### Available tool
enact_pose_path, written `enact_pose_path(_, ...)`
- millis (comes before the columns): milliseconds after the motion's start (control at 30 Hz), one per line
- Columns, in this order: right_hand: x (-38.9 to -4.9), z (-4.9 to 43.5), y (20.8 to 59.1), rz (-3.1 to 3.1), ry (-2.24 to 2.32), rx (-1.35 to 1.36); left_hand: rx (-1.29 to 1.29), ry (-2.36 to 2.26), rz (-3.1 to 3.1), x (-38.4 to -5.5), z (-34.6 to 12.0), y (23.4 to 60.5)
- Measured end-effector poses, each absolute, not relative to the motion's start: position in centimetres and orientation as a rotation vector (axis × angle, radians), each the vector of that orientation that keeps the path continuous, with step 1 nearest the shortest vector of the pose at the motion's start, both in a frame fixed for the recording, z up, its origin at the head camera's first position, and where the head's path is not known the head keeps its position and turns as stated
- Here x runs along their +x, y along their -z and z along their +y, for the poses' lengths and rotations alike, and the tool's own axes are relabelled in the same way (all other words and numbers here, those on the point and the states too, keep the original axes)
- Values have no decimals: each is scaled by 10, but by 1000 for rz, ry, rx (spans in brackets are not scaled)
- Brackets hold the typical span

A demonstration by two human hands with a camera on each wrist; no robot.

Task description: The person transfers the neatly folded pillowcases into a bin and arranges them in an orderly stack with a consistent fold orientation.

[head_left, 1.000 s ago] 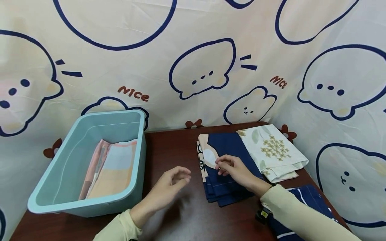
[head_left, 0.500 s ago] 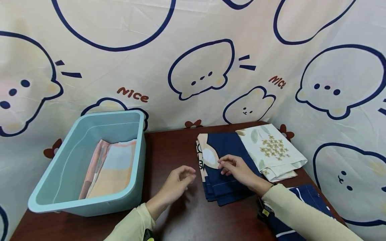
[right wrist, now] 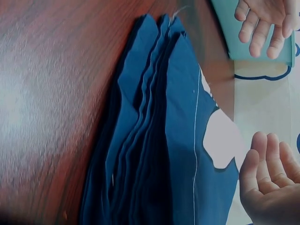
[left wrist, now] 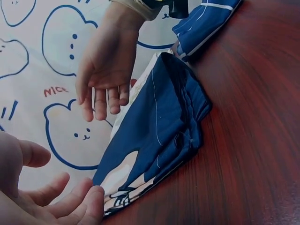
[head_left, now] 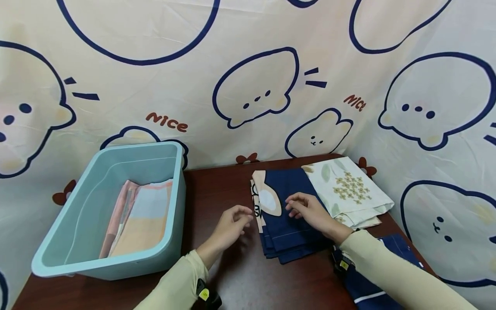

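A folded navy cloth (head_left: 284, 239) with a beige and white print lies on the brown table. My right hand (head_left: 310, 213) hovers over it with loosely bent fingers and nothing between them. To the left of the cloth, my left hand (head_left: 230, 226) hangs above the table, fingers relaxed, holding nothing. In the right wrist view the cloth's stacked layers (right wrist: 150, 117) show along one edge. The left wrist view shows a gap between my right hand (left wrist: 108, 70) and the navy cloth (left wrist: 145, 108).
A light blue plastic tub (head_left: 176, 215) stands on the left with a folded pastel checked cloth (head_left: 145, 219) inside. A folded white floral cloth (head_left: 348, 189) adjoins the navy one at the right. Another navy cloth (head_left: 364, 280) with white lines lies partly under my right forearm.
My left hand has moved right and slightly up, towards the navy cloth. My right hand has shifted slightly right and up. The cloths and the tub have stayed in place.
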State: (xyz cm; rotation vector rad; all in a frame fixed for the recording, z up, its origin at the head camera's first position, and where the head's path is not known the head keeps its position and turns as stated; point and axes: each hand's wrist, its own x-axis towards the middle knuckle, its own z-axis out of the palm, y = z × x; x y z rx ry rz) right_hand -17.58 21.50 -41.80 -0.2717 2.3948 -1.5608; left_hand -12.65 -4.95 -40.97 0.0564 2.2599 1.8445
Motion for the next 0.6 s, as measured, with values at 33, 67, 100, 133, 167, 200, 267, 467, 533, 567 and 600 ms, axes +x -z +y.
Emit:
enact_pose_path(33, -177, 216, 418, 2398, 1561, -266, 51, -1839, 2259, -128, -49, 411)
enact_pose_path(67, -177, 218, 418, 2401, 1562, -262, 47, -1834, 2257, -129, -48, 411)
enact_pose_path(100, -178, 219, 418, 2404, 1562, -262, 44, -1828, 2256, -130, -48, 412)
enact_pose_path(133, -179, 220, 418, 2410, 1560, -257, 43, -1824, 2255, -132, -47, 413)
enact_pose_path(167, -179, 222, 419, 2414, 1558, -252, 40, -1818, 2256, -133, -46, 414)
enact_pose_path(200, -180, 223, 419, 2420, 1555, -249, 34, -1815, 2256, -134, -46, 415)
enact_pose_path(267, -181, 226, 419, 2433, 1546, -244, 17, -1808, 2255, -136, -44, 416)
enact_pose_path(467, -183, 234, 420, 2463, 1526, -206, -28, -1767, 2250, -144, -39, 417)
enact_pose_path(533, -184, 236, 420, 2469, 1520, -209, -38, -1759, 2244, -147, -38, 418)
enact_pose_path(567, -185, 237, 420, 2472, 1515, -212, -45, -1758, 2241, -149, -37, 419)
enact_pose_path(600, -185, 237, 419, 2478, 1512, -214, -51, -1758, 2237, -150, -37, 420)
